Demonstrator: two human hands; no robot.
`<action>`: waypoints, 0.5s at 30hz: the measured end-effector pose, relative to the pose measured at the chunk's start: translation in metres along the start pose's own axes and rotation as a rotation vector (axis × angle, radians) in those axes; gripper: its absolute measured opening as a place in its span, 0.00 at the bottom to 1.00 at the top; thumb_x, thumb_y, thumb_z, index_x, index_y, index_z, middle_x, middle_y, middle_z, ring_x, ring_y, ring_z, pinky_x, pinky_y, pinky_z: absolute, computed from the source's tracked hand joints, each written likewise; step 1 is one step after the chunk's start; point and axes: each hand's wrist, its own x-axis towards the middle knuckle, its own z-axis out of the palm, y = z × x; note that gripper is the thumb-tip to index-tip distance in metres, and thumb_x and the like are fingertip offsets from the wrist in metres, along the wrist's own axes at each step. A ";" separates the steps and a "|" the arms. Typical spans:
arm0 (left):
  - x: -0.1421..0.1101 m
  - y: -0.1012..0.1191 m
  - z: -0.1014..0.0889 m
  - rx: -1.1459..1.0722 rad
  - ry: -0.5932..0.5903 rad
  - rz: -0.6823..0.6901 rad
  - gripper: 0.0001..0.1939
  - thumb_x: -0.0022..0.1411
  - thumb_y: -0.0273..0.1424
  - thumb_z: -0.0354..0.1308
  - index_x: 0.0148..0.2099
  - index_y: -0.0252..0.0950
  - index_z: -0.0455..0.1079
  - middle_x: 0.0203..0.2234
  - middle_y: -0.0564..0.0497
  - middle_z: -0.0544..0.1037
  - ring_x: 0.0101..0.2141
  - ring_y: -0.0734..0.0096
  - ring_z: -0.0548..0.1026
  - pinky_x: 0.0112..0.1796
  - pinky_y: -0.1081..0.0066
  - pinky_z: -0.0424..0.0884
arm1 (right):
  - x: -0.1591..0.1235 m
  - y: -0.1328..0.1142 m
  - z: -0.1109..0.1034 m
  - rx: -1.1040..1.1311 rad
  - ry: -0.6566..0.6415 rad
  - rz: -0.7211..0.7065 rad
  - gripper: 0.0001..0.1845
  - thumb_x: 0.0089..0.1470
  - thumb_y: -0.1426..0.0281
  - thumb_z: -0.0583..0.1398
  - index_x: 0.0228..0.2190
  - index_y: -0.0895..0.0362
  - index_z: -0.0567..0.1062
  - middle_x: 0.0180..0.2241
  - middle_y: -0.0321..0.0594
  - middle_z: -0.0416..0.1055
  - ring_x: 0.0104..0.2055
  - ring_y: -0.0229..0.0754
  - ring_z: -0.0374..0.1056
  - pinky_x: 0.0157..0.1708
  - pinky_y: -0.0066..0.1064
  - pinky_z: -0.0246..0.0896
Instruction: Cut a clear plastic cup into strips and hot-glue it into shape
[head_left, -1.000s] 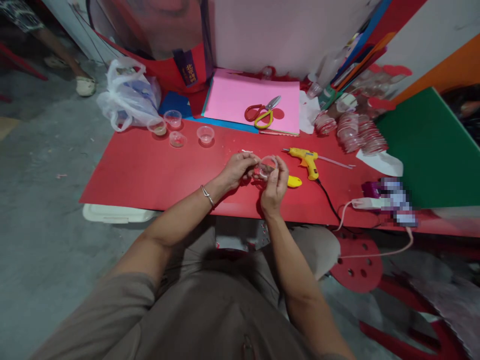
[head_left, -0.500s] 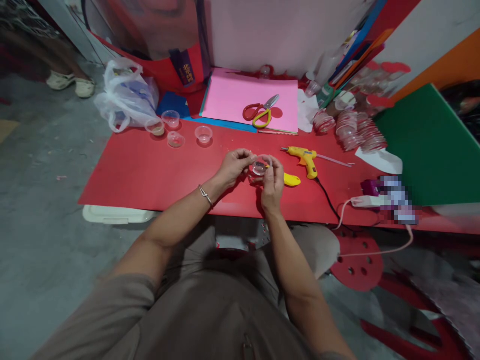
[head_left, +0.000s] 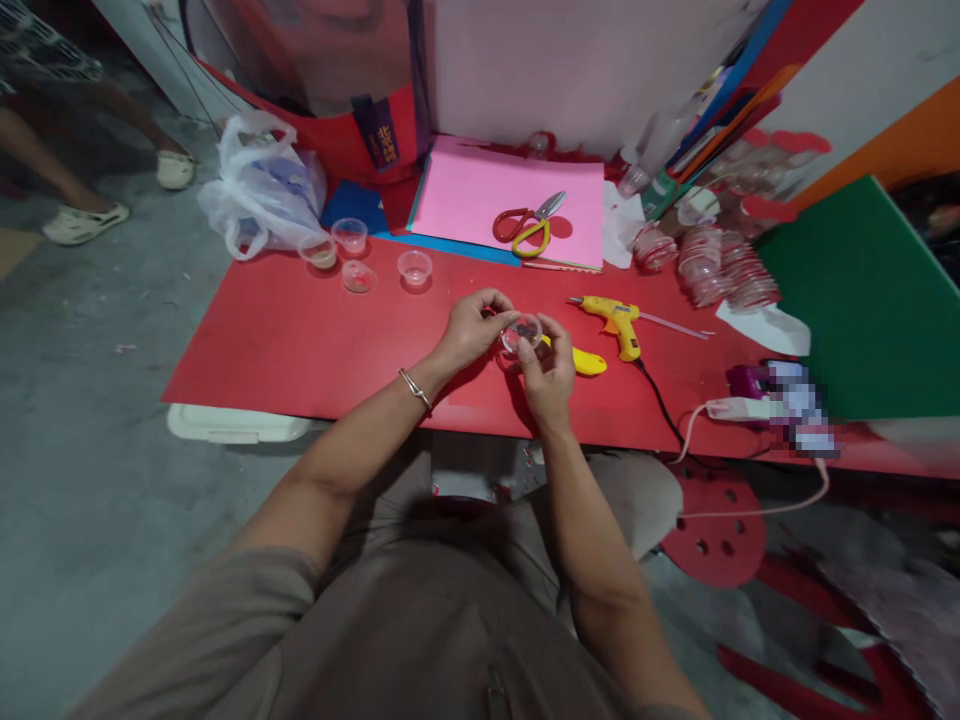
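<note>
A small clear plastic cup [head_left: 523,333] is held between my two hands above the red table, with something small and dark showing in or through it. My left hand [head_left: 478,327] pinches the cup's left rim between thumb and fingers. On the right side, my right hand [head_left: 549,372] grips it, the thumb pressed against the near wall. Just behind the right fingers lies a yellow utility knife or similar yellow tool [head_left: 589,362], partly hidden. Farther right is a yellow glue gun [head_left: 619,322] with a clear glue stick in its back.
Several clear cups [head_left: 415,268] stand at the back left beside a white plastic bag [head_left: 262,190]. Scissors [head_left: 532,225] lie on pink paper [head_left: 457,190]. Stacked red-rimmed cups [head_left: 701,265], a green board [head_left: 862,310] and a cabled phone [head_left: 802,405] occupy the right. Another person's shoes [head_left: 86,222] show at left.
The cup has turned and tilted slightly in my hands. My right thumb has moved left onto its near wall. The other person's feet have stepped apart at the left.
</note>
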 end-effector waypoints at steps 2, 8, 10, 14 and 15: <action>0.001 -0.001 -0.001 0.005 -0.042 -0.004 0.08 0.58 0.27 0.68 0.31 0.35 0.71 0.23 0.56 0.73 0.24 0.78 0.68 0.29 0.73 0.65 | 0.001 0.001 -0.004 -0.022 -0.018 -0.013 0.29 0.62 0.52 0.66 0.60 0.46 0.71 0.59 0.44 0.72 0.51 0.45 0.75 0.46 0.40 0.78; -0.001 0.001 0.000 0.024 -0.085 -0.036 0.08 0.63 0.28 0.65 0.33 0.36 0.70 0.22 0.57 0.71 0.23 0.78 0.67 0.28 0.75 0.64 | 0.001 0.003 -0.007 -0.072 -0.025 -0.047 0.31 0.63 0.51 0.64 0.63 0.46 0.69 0.61 0.45 0.70 0.60 0.49 0.71 0.55 0.46 0.75; -0.002 0.002 0.000 0.020 -0.075 -0.042 0.08 0.64 0.28 0.65 0.33 0.36 0.70 0.22 0.57 0.71 0.23 0.78 0.67 0.28 0.75 0.65 | 0.000 0.001 -0.005 -0.099 -0.014 -0.059 0.29 0.64 0.51 0.64 0.62 0.45 0.70 0.61 0.45 0.70 0.62 0.50 0.69 0.59 0.48 0.73; -0.004 0.002 0.000 -0.021 -0.066 -0.079 0.10 0.64 0.32 0.66 0.33 0.36 0.69 0.21 0.57 0.71 0.22 0.79 0.68 0.27 0.76 0.65 | -0.001 -0.002 -0.001 -0.194 0.028 -0.127 0.25 0.65 0.54 0.64 0.60 0.44 0.74 0.59 0.45 0.71 0.63 0.50 0.68 0.67 0.52 0.64; -0.005 0.002 0.001 -0.033 -0.076 -0.089 0.11 0.64 0.33 0.67 0.34 0.36 0.69 0.21 0.57 0.71 0.22 0.79 0.68 0.26 0.77 0.65 | 0.000 -0.001 -0.001 -0.210 0.043 -0.137 0.25 0.65 0.54 0.64 0.60 0.44 0.74 0.59 0.45 0.71 0.63 0.50 0.68 0.67 0.53 0.64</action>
